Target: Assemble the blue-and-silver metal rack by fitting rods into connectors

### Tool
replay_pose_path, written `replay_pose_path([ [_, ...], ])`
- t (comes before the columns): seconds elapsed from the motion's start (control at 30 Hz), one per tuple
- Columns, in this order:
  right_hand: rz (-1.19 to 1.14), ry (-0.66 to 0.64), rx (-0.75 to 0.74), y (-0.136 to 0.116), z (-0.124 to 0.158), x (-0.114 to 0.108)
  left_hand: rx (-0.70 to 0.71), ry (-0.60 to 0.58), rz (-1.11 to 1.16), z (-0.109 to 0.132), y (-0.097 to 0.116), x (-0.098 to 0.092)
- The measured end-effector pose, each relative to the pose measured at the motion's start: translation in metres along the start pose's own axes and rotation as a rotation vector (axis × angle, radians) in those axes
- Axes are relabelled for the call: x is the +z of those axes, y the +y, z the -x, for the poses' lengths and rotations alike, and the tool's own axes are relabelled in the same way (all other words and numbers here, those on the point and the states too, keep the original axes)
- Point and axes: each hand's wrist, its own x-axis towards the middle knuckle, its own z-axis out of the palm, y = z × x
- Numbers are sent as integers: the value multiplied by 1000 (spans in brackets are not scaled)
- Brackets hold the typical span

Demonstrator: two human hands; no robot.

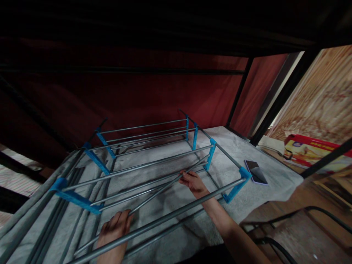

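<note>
A thin grey metal tube [155, 194] slants through the inside of a rack frame of metal tubes and blue plastic connectors [78, 201]. My left hand [115, 228] is wrapped around its lower part, behind the front rail [167, 215]. Farther along the same tube, my right hand [193, 181] pinches it between thumb and fingers. The tube's far end lies close to a blue connector [210, 156] on the right; whether it touches cannot be made out. My right forearm passes under the front rail. Several other tubes join the left and right connectors.
The rack lies on a grey cloth [231, 146]. Several loose tubes [52, 220] rest at the left. A phone [256, 172] lies on the right. Black metal posts [239, 93] surround the surface. Beyond are a red and yellow box [310, 154] and a chair [305, 234].
</note>
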Motion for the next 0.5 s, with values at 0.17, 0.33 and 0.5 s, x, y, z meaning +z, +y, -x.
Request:
replay_pose_path([
  [0.17,2,7,7,-5,1,2,14,91,-21,-8,-3,3],
  [0.33,-24,-22,5,-6,-3,4,-12,132,-106,-19,-6,10],
  [0.5,-101,-24,8,-4,-10,5,-54,54,-205,-35,-8,13],
])
